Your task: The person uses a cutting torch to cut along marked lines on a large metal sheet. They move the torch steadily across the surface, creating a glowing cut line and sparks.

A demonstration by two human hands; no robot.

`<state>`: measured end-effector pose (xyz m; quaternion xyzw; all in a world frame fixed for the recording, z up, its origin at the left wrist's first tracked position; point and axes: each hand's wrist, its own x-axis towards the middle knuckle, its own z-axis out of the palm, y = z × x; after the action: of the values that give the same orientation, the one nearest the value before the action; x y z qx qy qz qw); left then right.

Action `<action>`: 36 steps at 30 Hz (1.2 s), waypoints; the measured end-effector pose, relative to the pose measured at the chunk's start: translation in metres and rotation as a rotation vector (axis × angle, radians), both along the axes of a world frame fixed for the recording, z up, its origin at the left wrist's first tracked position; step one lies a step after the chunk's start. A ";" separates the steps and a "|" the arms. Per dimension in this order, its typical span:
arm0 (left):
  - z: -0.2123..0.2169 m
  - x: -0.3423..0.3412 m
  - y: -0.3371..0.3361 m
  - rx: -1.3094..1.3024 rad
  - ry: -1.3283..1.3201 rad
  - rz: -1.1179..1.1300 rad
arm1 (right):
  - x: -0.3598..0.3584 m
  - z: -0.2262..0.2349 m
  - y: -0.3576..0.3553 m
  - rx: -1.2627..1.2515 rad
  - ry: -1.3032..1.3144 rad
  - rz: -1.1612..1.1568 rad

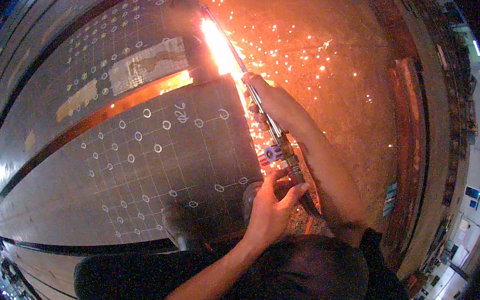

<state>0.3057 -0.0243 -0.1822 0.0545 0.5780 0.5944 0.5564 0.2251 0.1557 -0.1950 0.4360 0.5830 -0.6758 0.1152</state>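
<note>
A long metal cutting torch [274, 130] runs from my lap up and away, tilted to the left at its far end. My right hand [264, 99] is wrapped around its tubes well forward. Farther back, my left hand [273, 201] grips the torch body with thumb and fingers, just behind a blue valve knob [273, 153] and a red one. A blinding white-orange glow beside the torch's far end hides the tip and the plate edge there. The grey steel plate [139, 176] on my left carries chalk grid lines and several small circles.
Sparks [318, 69] scatter over the orange-lit floor to the right. Another marked plate [122, 40] lies farther off, across a glowing gap. Long rusty steel pieces [410, 135] line the right side. An orange hose [309, 224] shows near my lap.
</note>
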 end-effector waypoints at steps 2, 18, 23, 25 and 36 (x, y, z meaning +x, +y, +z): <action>0.002 -0.001 0.000 -0.011 -0.012 -0.012 | 0.002 0.002 -0.001 0.056 0.011 0.019; 0.013 0.000 0.003 0.057 -0.140 0.061 | 0.005 -0.005 0.006 0.163 0.021 0.093; 0.011 0.000 0.002 0.077 -0.175 0.051 | 0.002 -0.007 0.003 0.199 -0.030 0.057; 0.011 0.001 0.002 0.074 -0.198 0.053 | 0.006 -0.008 0.000 0.160 0.026 0.025; 0.010 0.000 0.001 0.001 -0.093 -0.013 | 0.005 0.000 0.000 0.094 0.004 0.015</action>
<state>0.3059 -0.0230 -0.1724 0.0306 0.5509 0.5930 0.5865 0.2299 0.1561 -0.1950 0.4350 0.6177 -0.6477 0.0986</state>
